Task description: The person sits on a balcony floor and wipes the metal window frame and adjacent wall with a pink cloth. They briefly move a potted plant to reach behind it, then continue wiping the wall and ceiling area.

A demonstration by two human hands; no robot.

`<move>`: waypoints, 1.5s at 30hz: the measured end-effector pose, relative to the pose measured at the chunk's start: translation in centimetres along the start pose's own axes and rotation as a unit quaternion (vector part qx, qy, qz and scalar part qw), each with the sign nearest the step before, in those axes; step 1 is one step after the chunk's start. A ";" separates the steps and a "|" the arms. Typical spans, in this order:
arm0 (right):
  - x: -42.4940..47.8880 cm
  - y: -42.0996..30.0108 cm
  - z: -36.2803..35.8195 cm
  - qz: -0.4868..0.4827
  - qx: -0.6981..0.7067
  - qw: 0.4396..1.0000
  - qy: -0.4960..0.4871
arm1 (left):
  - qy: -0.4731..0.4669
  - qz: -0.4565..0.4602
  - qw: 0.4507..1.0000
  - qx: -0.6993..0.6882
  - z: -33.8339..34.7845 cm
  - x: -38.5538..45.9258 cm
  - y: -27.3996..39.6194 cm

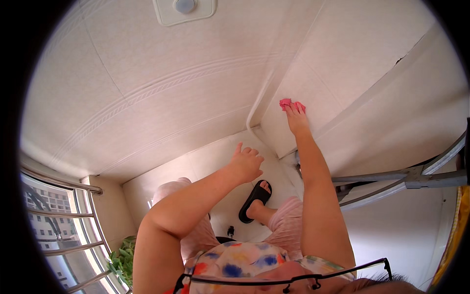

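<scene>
Flat against the wall tiles (319,84) on the right, my right hand (296,118) presses a crumpled pink cloth (285,104). Parts of the cloth stick out on both sides of the fingers. My left hand (248,163) hangs in mid-air over the floor, its fingers loosely bent and apart, with nothing in it. A white cable or thin pipe (253,110) runs down near the wall corner, beyond both hands.
A grey metal folding frame (415,178) stands at the right. Metal window bars (62,213) and a green plant (126,257) are at the left. Below me are the floor tiles (216,154) and my black slipper (253,202). A white wall fitting (185,6) sits at the top.
</scene>
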State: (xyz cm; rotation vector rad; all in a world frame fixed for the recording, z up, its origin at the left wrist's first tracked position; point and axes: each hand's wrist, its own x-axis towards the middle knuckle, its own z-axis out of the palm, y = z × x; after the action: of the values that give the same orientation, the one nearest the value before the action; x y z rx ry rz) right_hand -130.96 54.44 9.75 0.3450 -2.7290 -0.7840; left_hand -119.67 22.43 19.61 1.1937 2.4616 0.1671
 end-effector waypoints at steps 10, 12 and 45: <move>-7.6 -0.7 0.1 -0.057 0.069 0.986 -0.138 | 0.034 0.014 0.999 -0.006 -1.2 -0.1 0.6; -7.6 -1.0 -1.6 -0.047 0.039 0.961 -0.271 | 0.052 0.019 0.998 -0.013 -1.6 -0.2 0.8; -10.8 -5.3 -34.1 0.162 0.568 0.805 0.057 | 0.194 0.218 0.758 -0.584 -3.4 -2.9 1.4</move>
State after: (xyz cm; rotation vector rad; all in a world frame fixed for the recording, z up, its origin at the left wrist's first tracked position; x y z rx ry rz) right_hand -108.86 37.00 32.44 0.1105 -2.6710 1.0031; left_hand -118.43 21.28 24.01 1.0749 1.6008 1.8995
